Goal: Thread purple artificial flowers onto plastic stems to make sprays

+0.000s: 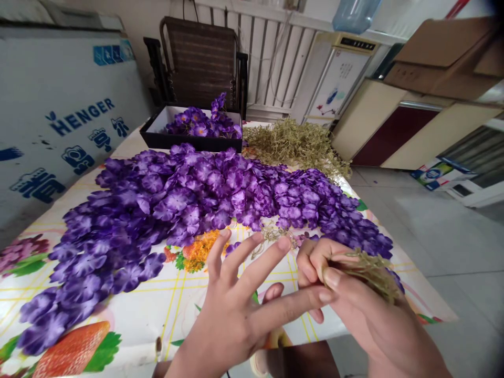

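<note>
left hand (236, 315) and right hand (366, 310) are closest, reaching in over the table's near edge. the left is open wide, palm down, fingers fanned; its forefinger points across to the right thumb tip, and whether they touch i cannot tell. the right grips narrowly, thumb against fingers, on thin dull-green stems (370, 268) that lie back across the hand.

biggest is the freezer (71, 68) at the left, pale, with blue "henger" lettering. next comes the table (189, 299), its white cloth printed with yellow lines and strawberries. at the upper right is a cream and dark red cabinet (370, 110) bearing an open carton (429, 44). behind the table are a brown chair (199, 58) and a white dispenser (331, 73) with a blue jug (356, 16) on top.

on the cloth, purple petals (189, 189) spread in a long, thick band from the near left to the right side, beyond the hands. past them, at the far right of the table, is a tangled green pile (291, 142). beside it is a black box (189, 142), white inside, with purple flowers (200, 123) in it. smallest are the orange bits (205, 249), heaped between the petals and left hand.
</note>
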`<state>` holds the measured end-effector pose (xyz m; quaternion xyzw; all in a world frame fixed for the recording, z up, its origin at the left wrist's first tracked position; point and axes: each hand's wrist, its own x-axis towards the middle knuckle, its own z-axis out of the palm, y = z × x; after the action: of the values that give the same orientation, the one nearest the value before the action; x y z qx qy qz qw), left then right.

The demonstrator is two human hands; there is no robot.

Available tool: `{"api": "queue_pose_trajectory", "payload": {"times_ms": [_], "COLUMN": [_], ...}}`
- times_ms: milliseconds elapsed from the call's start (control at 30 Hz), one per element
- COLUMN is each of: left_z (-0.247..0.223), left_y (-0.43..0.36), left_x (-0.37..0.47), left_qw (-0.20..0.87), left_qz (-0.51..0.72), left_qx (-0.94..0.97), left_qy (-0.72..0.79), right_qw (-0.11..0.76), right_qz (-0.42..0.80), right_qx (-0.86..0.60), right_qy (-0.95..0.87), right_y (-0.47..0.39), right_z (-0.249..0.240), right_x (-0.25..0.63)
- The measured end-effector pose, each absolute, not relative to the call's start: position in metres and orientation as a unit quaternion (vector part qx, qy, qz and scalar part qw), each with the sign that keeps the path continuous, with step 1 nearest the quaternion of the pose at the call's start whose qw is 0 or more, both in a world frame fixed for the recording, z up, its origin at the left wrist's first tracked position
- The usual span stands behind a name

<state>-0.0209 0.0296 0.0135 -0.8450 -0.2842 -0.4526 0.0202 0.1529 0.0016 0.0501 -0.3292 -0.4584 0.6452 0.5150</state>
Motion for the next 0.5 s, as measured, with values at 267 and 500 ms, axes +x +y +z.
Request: {"api": "queue_pose_trajectory", "payload": {"times_ms": [267, 500], "left_z": [0.0134, 0.0116], "left_y": [0.0285, 0.0302], "left_x": [-0.0217, -0.0235], "left_qw": [0.006, 0.000], "left_qz": [-0.438, -0.430], "left_qx": [-0.850, -0.858], "left_qy": [-0.293, -0.282], "right_qw": [0.510, 0.526], "right_qz": [0.681, 0.694], "right_qx": [-0.298, -0.269], "right_qy": [-0.434, -0.412], "right_y": [0.0038, 0.0038], "right_z": [0.0521, 0.0549], "right_x": [0.1514, 0.1466]}}
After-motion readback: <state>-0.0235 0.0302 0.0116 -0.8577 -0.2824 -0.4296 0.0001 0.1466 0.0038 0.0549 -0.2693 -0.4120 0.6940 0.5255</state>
